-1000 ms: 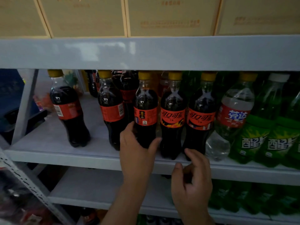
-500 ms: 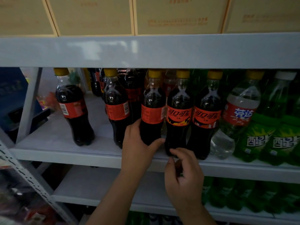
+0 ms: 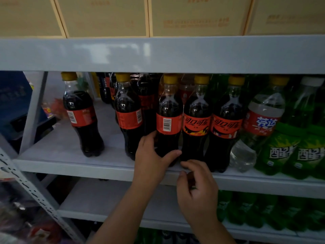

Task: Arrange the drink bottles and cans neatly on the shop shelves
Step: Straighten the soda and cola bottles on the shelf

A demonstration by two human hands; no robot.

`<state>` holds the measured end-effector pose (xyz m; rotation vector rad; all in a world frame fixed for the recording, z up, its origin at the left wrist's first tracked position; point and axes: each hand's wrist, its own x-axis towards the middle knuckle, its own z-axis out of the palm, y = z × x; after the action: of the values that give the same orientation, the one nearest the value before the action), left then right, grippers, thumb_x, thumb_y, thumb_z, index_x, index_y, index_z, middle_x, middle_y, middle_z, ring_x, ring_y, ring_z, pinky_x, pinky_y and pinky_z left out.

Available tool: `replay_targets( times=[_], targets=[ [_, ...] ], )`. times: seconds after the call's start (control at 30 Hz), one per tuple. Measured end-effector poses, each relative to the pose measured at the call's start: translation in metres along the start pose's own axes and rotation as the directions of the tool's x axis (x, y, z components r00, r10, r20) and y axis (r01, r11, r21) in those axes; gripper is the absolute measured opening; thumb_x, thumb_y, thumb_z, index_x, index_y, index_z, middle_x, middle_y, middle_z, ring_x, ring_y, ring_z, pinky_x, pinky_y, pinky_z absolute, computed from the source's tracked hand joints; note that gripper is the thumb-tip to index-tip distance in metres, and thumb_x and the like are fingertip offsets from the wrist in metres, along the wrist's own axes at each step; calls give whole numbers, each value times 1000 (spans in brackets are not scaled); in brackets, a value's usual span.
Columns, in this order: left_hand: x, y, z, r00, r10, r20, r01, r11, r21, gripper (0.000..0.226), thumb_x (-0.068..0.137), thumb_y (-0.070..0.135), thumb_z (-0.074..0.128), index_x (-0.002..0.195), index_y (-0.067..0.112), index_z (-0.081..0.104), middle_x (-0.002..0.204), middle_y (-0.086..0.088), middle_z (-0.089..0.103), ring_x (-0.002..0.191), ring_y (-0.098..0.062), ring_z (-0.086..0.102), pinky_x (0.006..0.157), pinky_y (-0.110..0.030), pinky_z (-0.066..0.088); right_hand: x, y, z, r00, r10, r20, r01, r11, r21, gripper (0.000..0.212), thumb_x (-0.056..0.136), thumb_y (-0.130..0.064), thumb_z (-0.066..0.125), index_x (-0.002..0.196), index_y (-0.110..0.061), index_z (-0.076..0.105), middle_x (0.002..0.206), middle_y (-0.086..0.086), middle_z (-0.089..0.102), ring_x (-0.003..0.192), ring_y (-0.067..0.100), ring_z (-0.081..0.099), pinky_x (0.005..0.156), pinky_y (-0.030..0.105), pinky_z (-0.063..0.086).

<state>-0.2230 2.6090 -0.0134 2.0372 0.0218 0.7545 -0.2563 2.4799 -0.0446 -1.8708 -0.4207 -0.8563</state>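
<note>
A row of dark cola bottles with yellow caps and red labels stands along the front of the middle shelf (image 3: 73,166). My left hand (image 3: 151,159) grips the base of one cola bottle (image 3: 168,110), whose barcode faces me. Its right-hand neighbour (image 3: 197,113) and the one after it (image 3: 226,117) show their labels. My right hand (image 3: 197,189) hovers just below the shelf edge in front of them, fingers loosely curled, holding nothing. Two more cola bottles (image 3: 80,110) (image 3: 128,111) stand apart to the left.
A clear bottle with a red label (image 3: 260,124) leans at the right, beside green bottles (image 3: 281,148). More dark bottles stand behind. Beige cartons (image 3: 105,16) fill the upper shelf; green bottles (image 3: 263,212) fill the lower one. A perforated upright (image 3: 29,187) runs at the lower left.
The bottle in my left hand has turned, so its barcode now faces front. My right hand drifted left toward the middle bottle's base. The view moved slightly closer.
</note>
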Motion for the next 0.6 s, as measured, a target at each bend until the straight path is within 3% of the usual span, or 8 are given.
replay_targets(
  times=[0.07,0.13,0.27,0.33,0.47,0.6],
  targets=[
    [-1,-3,-1,1000,-24,11,24,998,-52,71,68,39,82,130,28,48,116,13,58,110,-4,56,94,-22,46,0,0,0,1000,8,18,-8,1000,2,20,87,-27,49,100,-21,64,102,-23,50,78,-7,54,69,2,37],
    [-3,-9,-7,998,-6,64,12,995,-104,66,79,31,75,135,33,40,117,24,57,113,0,55,96,-30,49,1,0,1,1000,3,22,-3,1000,-7,19,87,-27,50,100,-22,63,102,-22,49,78,-5,54,69,3,37],
    [-4,-11,-18,983,27,179,2,986,-164,59,83,33,61,133,51,36,122,31,55,117,8,51,99,-28,47,3,-3,4,1000,-6,13,6,1000,-17,20,85,-25,51,98,-19,64,101,-17,52,84,-9,50,73,1,35],
    [-4,-3,-15,990,40,135,-22,991,-135,59,77,46,66,127,58,37,121,26,56,116,4,52,95,-28,47,2,-4,6,1000,-11,20,12,1000,-18,21,85,-24,50,98,-17,64,100,-17,52,88,-14,47,75,-1,34],
    [-3,2,-2,997,-7,-74,7,1000,-7,79,60,60,72,129,33,46,116,14,52,110,-4,52,91,-28,47,-3,-7,9,998,13,58,-12,1000,-10,23,85,-24,49,101,-16,65,101,-14,54,86,-12,49,74,-1,34],
    [-6,-6,-1,998,-47,-31,42,989,-141,70,71,47,74,132,36,42,110,30,57,107,7,56,92,-27,51,0,-6,10,996,38,78,-37,999,-19,24,84,-19,54,105,-16,64,105,-7,59,86,-10,51,73,0,35]
  ],
)
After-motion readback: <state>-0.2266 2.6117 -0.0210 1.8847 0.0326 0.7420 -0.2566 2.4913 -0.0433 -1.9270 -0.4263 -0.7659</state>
